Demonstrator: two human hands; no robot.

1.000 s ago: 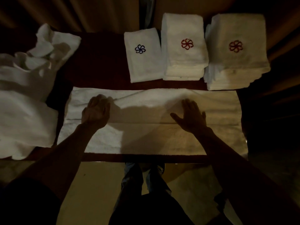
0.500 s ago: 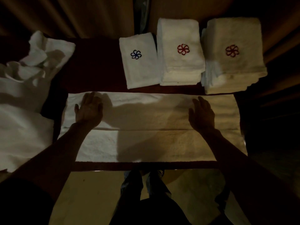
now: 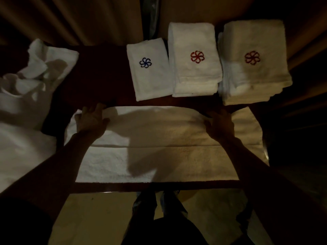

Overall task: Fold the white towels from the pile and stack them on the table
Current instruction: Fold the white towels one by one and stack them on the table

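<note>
Three towel stacks (image 3: 194,59), one spread towel (image 3: 177,156) on dark table (image 3: 99,82); curtains (image 3: 70,20) behind.

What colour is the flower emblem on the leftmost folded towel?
Blue emblem, clearest in the head view.

**Lost to Edge and Shadow**

The loose pile (image 3: 21,106) runs off the left edge. The left hand (image 3: 92,119) and right hand (image 3: 220,124) curl their fingertips unseen over the spread towel (image 3: 168,131). Layers in the right stack (image 3: 247,96) cannot be counted.
</note>
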